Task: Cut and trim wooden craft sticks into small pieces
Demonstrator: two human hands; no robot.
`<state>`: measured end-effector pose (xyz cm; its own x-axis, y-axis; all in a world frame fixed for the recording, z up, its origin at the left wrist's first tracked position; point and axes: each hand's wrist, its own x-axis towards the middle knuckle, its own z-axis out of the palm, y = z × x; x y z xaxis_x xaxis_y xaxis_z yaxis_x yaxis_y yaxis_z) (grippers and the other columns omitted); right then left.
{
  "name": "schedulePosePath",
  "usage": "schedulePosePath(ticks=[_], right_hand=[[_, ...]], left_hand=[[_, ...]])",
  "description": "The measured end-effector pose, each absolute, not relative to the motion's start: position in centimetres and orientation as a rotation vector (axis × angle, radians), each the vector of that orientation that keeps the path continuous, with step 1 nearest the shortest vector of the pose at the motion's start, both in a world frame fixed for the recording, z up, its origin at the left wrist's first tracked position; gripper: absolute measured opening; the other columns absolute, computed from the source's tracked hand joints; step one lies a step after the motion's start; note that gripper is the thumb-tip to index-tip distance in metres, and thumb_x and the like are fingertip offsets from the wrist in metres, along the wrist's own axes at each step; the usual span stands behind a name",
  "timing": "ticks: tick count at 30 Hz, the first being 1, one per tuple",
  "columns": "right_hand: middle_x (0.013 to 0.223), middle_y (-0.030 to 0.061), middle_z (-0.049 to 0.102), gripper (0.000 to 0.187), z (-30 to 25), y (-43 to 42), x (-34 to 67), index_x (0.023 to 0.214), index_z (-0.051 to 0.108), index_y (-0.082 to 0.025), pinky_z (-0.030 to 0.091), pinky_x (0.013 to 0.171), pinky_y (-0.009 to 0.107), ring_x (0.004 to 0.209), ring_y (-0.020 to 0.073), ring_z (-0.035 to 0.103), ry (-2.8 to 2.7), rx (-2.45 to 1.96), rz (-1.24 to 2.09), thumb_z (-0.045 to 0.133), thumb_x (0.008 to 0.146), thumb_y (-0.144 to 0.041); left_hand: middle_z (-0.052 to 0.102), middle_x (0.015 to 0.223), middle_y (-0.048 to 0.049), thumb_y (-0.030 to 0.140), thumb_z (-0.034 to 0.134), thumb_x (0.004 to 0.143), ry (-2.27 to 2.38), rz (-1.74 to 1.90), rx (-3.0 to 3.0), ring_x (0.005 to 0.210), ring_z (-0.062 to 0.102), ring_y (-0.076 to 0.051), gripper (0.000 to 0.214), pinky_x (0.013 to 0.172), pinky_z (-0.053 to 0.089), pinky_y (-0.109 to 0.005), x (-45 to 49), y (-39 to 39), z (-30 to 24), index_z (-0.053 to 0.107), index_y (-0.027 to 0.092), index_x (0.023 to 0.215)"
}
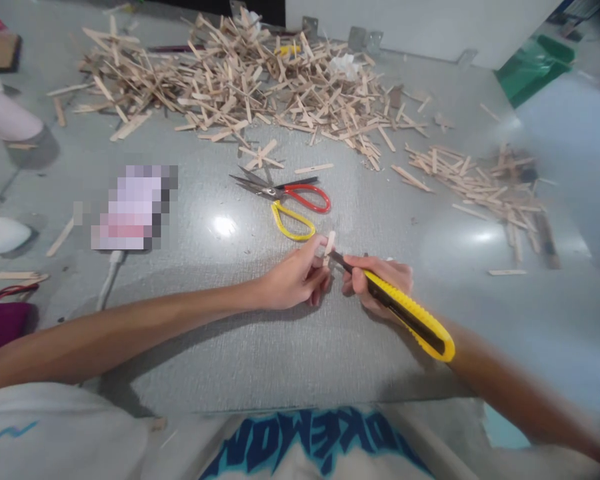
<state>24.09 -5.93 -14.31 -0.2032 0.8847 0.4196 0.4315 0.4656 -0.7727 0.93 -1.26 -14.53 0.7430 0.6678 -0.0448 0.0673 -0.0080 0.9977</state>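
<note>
Between the fingers of my left hand [300, 273] is a short flat wooden stick [329, 247], held upright over the table. My right hand [383, 283] grips a yellow utility knife [410, 313], its handle slanting down to the right. The knife's dark tip meets the stick near my left fingertips; the exact contact is too small to make out. Just beyond my left hand lie scissors [273, 193] with one red and one yellow handle loop, blades apart and pointing left.
A large heap of wooden sticks [240, 80] covers the back of the table [220, 360]. A smaller pile of sticks [470, 177] lies at right. On the left are a blurred-out phone [133, 207] with a white cable [111, 277], and a white mouse [3, 235].
</note>
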Motion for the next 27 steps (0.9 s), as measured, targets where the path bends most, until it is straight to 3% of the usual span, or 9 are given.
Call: schedulePosePath(ticks=[3, 13, 27], right_hand=[[0.069, -0.0021, 0.079, 0.016, -13.7, -5.8, 23.6, 0.113, 0.078, -0.023, 0.062, 0.053, 0.027, 0.055, 0.016, 0.078, -1.852, -1.076, 0.514, 0.065, 0.106, -0.018], [0.065, -0.0043, 0.076, 0.013, -12.4, -5.9, 22.5, 0.106, 0.074, -0.021, 0.059, 0.05, 0.018, 0.051, 0.0123, 0.077, -1.767, -1.162, 0.688, 0.062, 0.109, -0.025], [0.068, -0.0028, 0.076, 0.017, -12.2, -6.6, 21.5, 0.107, 0.073, -0.024, 0.06, 0.046, 0.02, 0.052, 0.0145, 0.078, -1.62, -1.212, 0.832, 0.063, 0.112, -0.037]], left_hand=[[0.064, 0.077, 0.0087, 0.024, 0.049, 0.112, 0.63, 0.522, 1.531, 0.051, 0.067, -0.009, 0.018, 0.046, 0.05, -0.015, 0.9, -1.3, -14.4, 0.033, 0.027, 0.118], [0.064, 0.074, 0.0088, 0.026, 0.05, 0.112, 0.673, 0.573, 1.518, 0.047, 0.065, -0.009, 0.019, 0.043, 0.048, -0.014, 1.2, -1.5, -14.6, 0.032, 0.027, 0.116], [0.065, 0.073, 0.009, 0.034, 0.052, 0.115, 0.699, 0.629, 1.483, 0.047, 0.064, -0.009, 0.018, 0.043, 0.048, -0.014, 1.3, -2.0, -15.0, 0.035, 0.028, 0.118]])
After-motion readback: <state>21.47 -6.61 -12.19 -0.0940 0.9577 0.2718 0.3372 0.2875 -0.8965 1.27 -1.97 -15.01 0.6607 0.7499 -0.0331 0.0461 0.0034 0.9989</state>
